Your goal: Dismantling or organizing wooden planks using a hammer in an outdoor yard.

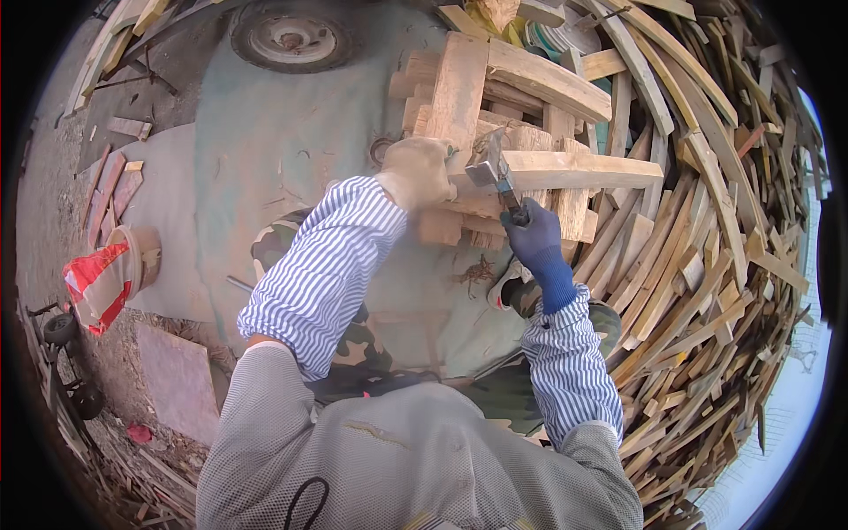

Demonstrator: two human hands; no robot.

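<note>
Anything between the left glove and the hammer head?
Head view: only wood of the pallet piece shows between the left hand and the hammer head; the right hand grips the handle lower down.

My right hand in its dark blue glove (534, 240) wraps the grey steel hammer (491, 168), so most of the handle is hidden inside my fist. My left hand in the pale tan glove (415, 172) covers the near end of the upright pale wooden plank (458, 84), and I cannot tell what my fingertips touch behind it. The rusty metal wheel (290, 35) far left is cut off at the top edge. The heap of pale wooden offcuts (707, 291) on the right blurs toward the rim.
</note>
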